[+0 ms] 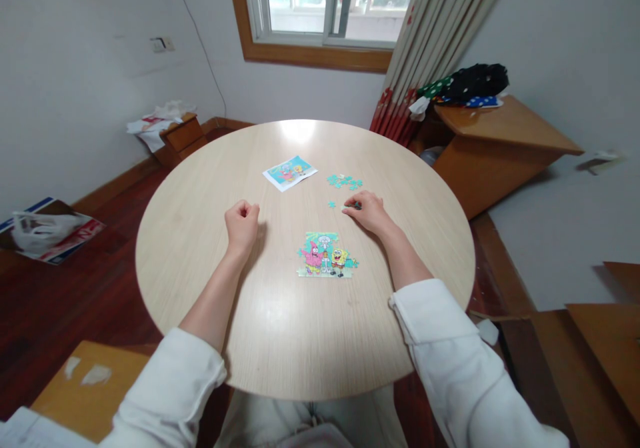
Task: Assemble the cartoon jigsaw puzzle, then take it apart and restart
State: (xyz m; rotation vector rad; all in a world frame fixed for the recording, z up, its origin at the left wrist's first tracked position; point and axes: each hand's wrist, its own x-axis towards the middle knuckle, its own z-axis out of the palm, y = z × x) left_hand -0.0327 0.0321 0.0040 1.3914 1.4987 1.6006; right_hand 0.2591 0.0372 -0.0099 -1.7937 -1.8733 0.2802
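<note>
A partly joined jigsaw puzzle (pixel 325 255) lies flat in front of me, showing pink, yellow and pale blue-green cartoon figures. Its right and left edges are uneven. Above and right of it, my right hand (pixel 369 212) is closed in a pinch, with a small puzzle piece (pixel 345 208) at the fingertips. One loose turquoise piece (pixel 332 205) rests just left of those fingers. Farther back is a loose pile of turquoise pieces (pixel 345 181). My left hand (pixel 243 227) makes a fist on the table, left of the puzzle, and nothing shows in it.
A picture sheet (pixel 290 172) with the same cartoon figures lies toward the back of the round wooden table (pixel 190 255). A wooden cabinet (pixel 505 148) with cloth on top stands at right. A wooden stool (pixel 85 381) is at lower left.
</note>
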